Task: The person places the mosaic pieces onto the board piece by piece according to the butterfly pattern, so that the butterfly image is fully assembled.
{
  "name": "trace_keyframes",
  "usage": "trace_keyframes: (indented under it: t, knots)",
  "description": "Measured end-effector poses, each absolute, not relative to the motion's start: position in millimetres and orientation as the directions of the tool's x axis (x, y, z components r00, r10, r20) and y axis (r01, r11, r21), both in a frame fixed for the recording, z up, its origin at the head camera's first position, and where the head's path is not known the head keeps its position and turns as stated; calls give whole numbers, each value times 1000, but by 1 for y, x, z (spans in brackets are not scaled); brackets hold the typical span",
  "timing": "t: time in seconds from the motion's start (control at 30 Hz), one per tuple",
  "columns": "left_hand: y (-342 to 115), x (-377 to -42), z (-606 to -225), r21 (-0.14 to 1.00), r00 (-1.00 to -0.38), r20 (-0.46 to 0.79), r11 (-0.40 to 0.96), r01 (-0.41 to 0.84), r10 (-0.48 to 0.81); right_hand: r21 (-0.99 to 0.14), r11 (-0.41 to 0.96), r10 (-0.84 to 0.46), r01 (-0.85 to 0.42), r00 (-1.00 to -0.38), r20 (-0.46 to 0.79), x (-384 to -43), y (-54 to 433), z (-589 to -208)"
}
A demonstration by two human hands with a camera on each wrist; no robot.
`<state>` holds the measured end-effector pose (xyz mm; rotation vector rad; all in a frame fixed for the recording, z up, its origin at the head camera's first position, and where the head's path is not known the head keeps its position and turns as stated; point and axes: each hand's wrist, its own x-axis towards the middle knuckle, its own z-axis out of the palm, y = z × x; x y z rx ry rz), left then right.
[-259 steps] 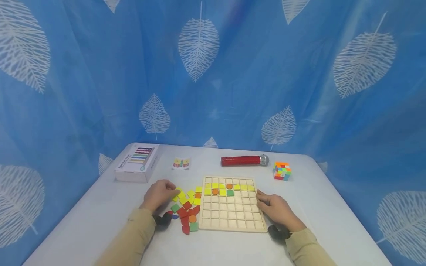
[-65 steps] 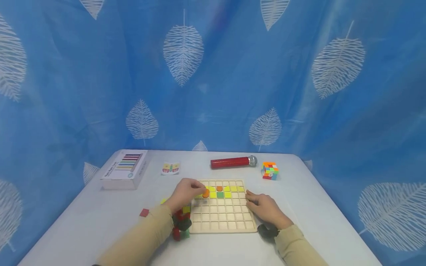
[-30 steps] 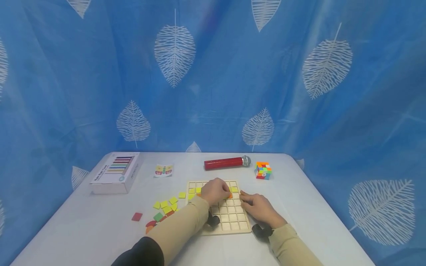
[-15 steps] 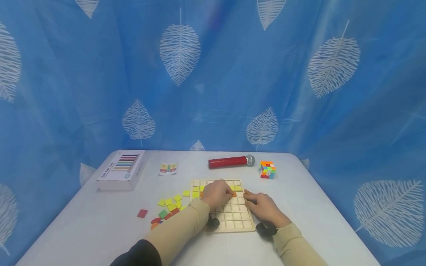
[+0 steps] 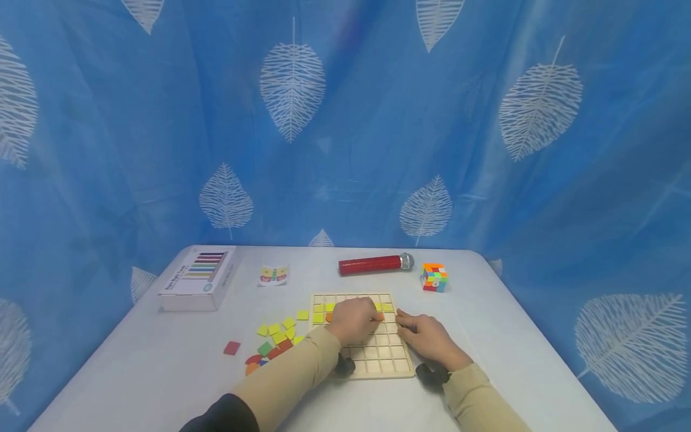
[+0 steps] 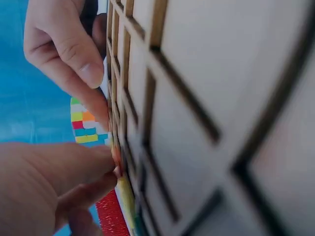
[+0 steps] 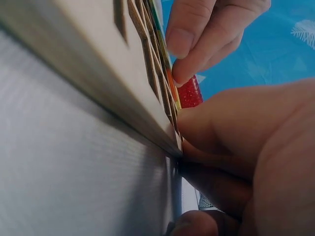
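My left hand (image 5: 353, 318) reaches over the wooden grid board (image 5: 378, 377), thumb and fingertips on an orange round tile (image 5: 380, 317) in the second filled row near the right side. In the left wrist view, a sliver of that orange shows at the fingertips. My right hand (image 5: 430, 342) grips the board's right rim; the right wrist view has its thumb (image 7: 197, 123) over the edge and other fingers below. Yellow tiles (image 5: 318, 318) fill several cells at the board's upper left. The left hand and sleeve hide the middle of the rows.
Loose yellow tiles (image 5: 278, 338), a green square (image 5: 265, 348) and red pieces (image 5: 275, 353) lie left of the board, partly behind the left sleeve. One red square (image 5: 231, 348) lies apart. Farther back are a white box (image 5: 197, 279), picture card (image 5: 273, 276), red microphone (image 5: 372, 264) and puzzle cube (image 5: 434, 277).
From the loose pieces, my left hand has carried an orange round tile across the board to the right of the second row. It has barely moved over the last second. My right hand stays at the rim.
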<state>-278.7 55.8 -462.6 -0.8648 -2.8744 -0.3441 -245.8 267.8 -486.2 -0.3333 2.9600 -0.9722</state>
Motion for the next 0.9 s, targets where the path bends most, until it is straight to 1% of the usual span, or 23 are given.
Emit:
trace_keyframes:
  t: [0.07, 0.13, 0.23, 0.27, 0.33, 0.47, 0.53, 0.6, 0.67, 0.77, 0.9]
  knots:
    - [50, -278, -461, 249, -837, 191, 800, 546, 512, -578, 792, -203, -198, -978, 57, -246, 268, -486]
    - [39, -275, -454, 364, -865, 206, 785, 502, 458, -578, 793, -200, -191, -979, 49, -246, 267, -485]
    - [8, -267, -441, 574, -925, 190, 727, 376, 328, -577, 795, -202, -189, -979, 42, -246, 265, -485]
    - [-6, -264, -436, 625, -942, 177, 707, 332, 286, -579, 794, -202, -186, -979, 38, -246, 265, -485]
    - [-38, -257, -429, 679, -971, 131, 696, 235, 199, -575, 797, -203, -186, -979, 36, -246, 266, -484]
    - [-99, -247, -430, 696, -996, 73, 713, 86, 48, -563, 806, -199, -183, -979, 34, -244, 269, -481]
    - [-121, -244, -436, 699, -1000, 28, 715, 10, -13, -558, 808, -200, -188, -979, 40, -244, 270, -479]
    - [-137, -241, -444, 700, -999, -26, 712, -53, -48, -554, 811, -199, -190, -979, 44, -244, 271, -477]
    - [-146, -239, -453, 699, -993, -95, 705, -120, -75, -561, 805, -202, -191, -978, 44, -245, 270, -476]
    - [-152, -239, -464, 687, -985, -152, 707, -168, -86, -565, 803, -201, -188, -979, 39, -245, 268, -478]
    - [-155, -239, -473, 674, -983, -153, 717, -178, -100, -576, 799, -198, -176, -980, 25, -245, 264, -482]
